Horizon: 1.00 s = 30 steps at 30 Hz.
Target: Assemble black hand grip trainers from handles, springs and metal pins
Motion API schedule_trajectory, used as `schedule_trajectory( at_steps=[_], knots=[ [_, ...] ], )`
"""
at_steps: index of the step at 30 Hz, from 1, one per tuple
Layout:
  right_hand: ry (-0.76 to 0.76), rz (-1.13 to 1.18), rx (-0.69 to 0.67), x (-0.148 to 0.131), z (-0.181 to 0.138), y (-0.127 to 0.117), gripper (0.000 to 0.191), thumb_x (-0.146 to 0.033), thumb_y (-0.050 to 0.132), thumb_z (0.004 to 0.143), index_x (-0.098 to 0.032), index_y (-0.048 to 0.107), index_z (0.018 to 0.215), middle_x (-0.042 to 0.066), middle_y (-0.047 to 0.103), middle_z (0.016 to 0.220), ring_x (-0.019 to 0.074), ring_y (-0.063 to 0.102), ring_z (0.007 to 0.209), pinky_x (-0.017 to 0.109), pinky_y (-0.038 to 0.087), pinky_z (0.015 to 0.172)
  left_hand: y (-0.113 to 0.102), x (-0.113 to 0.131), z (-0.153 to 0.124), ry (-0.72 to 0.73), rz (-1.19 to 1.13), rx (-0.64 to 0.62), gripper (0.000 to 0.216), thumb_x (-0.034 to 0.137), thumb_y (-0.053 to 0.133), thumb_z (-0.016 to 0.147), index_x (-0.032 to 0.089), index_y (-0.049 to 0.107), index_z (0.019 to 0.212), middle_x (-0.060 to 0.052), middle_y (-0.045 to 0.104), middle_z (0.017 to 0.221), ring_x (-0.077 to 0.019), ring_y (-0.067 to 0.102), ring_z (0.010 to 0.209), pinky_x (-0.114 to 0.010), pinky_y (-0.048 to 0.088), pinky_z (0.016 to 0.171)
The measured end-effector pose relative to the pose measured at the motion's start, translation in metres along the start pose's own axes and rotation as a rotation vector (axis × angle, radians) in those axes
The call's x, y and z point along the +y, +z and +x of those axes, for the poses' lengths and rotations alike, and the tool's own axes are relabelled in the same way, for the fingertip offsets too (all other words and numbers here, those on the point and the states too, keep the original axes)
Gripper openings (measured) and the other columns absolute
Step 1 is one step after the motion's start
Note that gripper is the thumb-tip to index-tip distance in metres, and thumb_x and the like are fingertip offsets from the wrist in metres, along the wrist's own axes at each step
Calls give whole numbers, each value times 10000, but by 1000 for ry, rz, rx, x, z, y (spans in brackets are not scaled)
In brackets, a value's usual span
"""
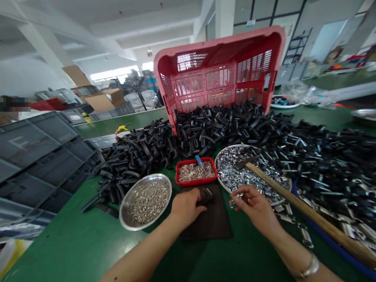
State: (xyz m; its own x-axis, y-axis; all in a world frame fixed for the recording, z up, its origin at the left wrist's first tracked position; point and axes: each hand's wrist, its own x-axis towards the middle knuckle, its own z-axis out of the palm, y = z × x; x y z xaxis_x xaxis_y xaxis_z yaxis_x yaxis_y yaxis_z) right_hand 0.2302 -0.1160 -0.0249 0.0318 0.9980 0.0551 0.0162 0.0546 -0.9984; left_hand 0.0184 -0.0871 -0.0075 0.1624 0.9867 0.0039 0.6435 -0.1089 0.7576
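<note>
My left hand (186, 205) is closed on a small black plastic part (206, 194) and holds it down on a dark mat (211, 223) in front of me. My right hand (255, 203) hovers just right of the mat, fingers pinched on a small metal ring at the near rim of a round metal dish (221, 178) full of shiny washers. A wooden-handled hammer (296, 203) lies across that dish, its head over the washers.
A red tray of metal pins (196, 172) sits behind the mat. A steel bowl of small rings (146, 200) stands to the left. Heaps of black plastic parts (223, 125) spill from a tipped pink crate (220, 70). Grey crates (38, 156) stack at the left.
</note>
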Motion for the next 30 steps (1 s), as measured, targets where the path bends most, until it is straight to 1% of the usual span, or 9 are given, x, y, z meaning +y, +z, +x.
schedule_trajectory(
  at_steps=[3, 6, 9, 11, 14, 16, 18, 24, 30],
  knots=[
    [4, 24, 1, 2, -2, 6, 287, -401, 661, 669, -198, 511, 806, 14, 586, 737, 136, 561, 659, 262, 511, 554, 16, 4, -9, 138, 133, 20, 287, 181, 724, 562, 231, 586, 808, -28, 515, 697, -269, 491, 915, -386, 288, 899],
    [-14, 27, 25, 4, -2, 8, 272, -385, 654, 684, -204, 506, 823, 9, 581, 745, 125, 549, 650, 257, 515, 552, 32, 7, -2, 125, 66, 58, 281, 162, 667, 622, 226, 587, 884, -62, 523, 792, -276, 471, 945, -374, 303, 880],
    [-24, 12, 31, 2, -2, 6, 269, -387, 649, 688, -206, 508, 830, 20, 590, 760, 135, 557, 657, 271, 521, 551, 36, 11, 7, 52, -177, 94, 175, 199, 598, 697, 213, 577, 870, -55, 527, 819, -225, 485, 895, -314, 350, 811],
    [-46, -8, 39, -5, -2, 6, 271, -390, 648, 687, -208, 513, 834, 28, 601, 765, 143, 565, 660, 283, 523, 562, 31, 17, 8, -84, -513, 71, 155, 309, 544, 753, 200, 548, 862, -35, 516, 779, -170, 498, 758, -256, 389, 667],
    [-114, -41, 51, -22, 0, 9, 255, -376, 646, 694, -216, 520, 847, 34, 620, 787, 144, 574, 670, 291, 520, 604, 23, 26, 3, -390, -1103, -194, 349, 519, 436, 781, 182, 502, 840, 8, 446, 661, -88, 405, 505, -171, 280, 419],
    [-159, -62, 46, -34, 2, 14, 235, -356, 641, 705, -222, 523, 859, 38, 628, 823, 138, 578, 677, 290, 516, 636, 23, 28, -1, -512, -1396, -448, 453, 611, 417, 751, 170, 490, 824, 32, 396, 621, -48, 322, 429, -137, 190, 364],
    [-193, -86, 25, -43, 5, 20, 216, -343, 633, 716, -224, 525, 861, 40, 629, 843, 136, 582, 690, 290, 511, 661, 28, 24, -2, -582, -1580, -600, 499, 645, 409, 739, 149, 470, 748, 53, 337, 580, -21, 257, 393, -119, 163, 344],
    [-199, -190, -38, -43, 14, 35, 218, -354, 634, 705, -216, 530, 838, 38, 625, 812, 158, 587, 732, 303, 503, 683, 46, 5, 0, -699, -1810, -709, 500, 608, 335, 799, 135, 428, 664, 62, 279, 551, -13, 243, 376, -116, 235, 348],
    [-226, -366, -109, -39, 21, 40, 188, -363, 614, 715, -223, 561, 830, 34, 626, 823, 168, 591, 749, 304, 487, 687, 41, 1, 0, -712, -1893, -796, 489, 591, 344, 805, 124, 443, 701, 61, 291, 567, -1, 226, 365, -110, 191, 340]
  ],
)
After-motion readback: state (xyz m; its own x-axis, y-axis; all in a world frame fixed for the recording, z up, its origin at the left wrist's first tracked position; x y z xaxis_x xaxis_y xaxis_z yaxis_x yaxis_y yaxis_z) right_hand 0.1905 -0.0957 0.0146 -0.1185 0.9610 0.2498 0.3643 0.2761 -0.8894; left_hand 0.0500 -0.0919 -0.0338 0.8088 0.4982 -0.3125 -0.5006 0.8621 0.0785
